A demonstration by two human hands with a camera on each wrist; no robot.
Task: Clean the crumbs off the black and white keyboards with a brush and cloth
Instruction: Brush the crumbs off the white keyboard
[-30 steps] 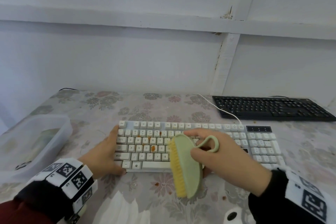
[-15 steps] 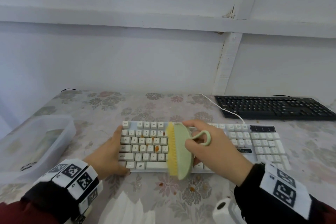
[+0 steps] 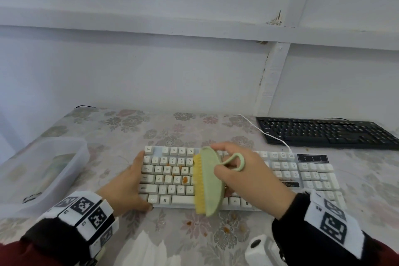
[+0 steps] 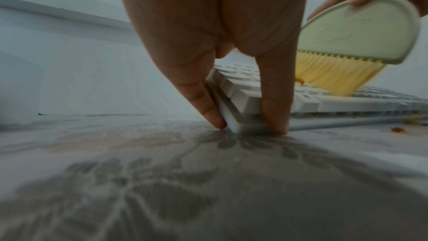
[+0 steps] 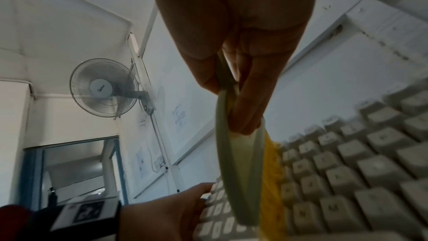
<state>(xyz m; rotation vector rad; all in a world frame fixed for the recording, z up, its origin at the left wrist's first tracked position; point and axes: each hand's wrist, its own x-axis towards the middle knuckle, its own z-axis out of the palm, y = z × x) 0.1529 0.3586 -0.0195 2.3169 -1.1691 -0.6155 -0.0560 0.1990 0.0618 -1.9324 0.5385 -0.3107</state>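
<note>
A white keyboard [image 3: 306, 171] lies across the middle of the flowered table, with orange crumbs [image 3: 185, 179] on its left keys. My right hand [image 3: 241, 170] grips a pale green brush [image 3: 210, 181] with yellow bristles [image 4: 331, 76], set on edge on the keys. My left hand [image 3: 127, 185] holds the keyboard's left end [image 4: 236, 118], a finger and thumb pinching the near left corner. A black keyboard [image 3: 323, 131] rests at the back right. White cloth or tissue [image 3: 146, 250] shows at the bottom edge.
A clear plastic tub [image 3: 41, 170] sits at the left of the table. Orange crumbs [image 3: 226, 229] lie on the tablecloth in front of the white keyboard. A white cable [image 3: 265, 134] runs from it toward the wall. A white device [image 3: 261, 250] pokes in below.
My right hand has swept the brush leftward across the white keyboard, from about the middle to the left keys. The left hand has stayed on the keyboard's left end.
</note>
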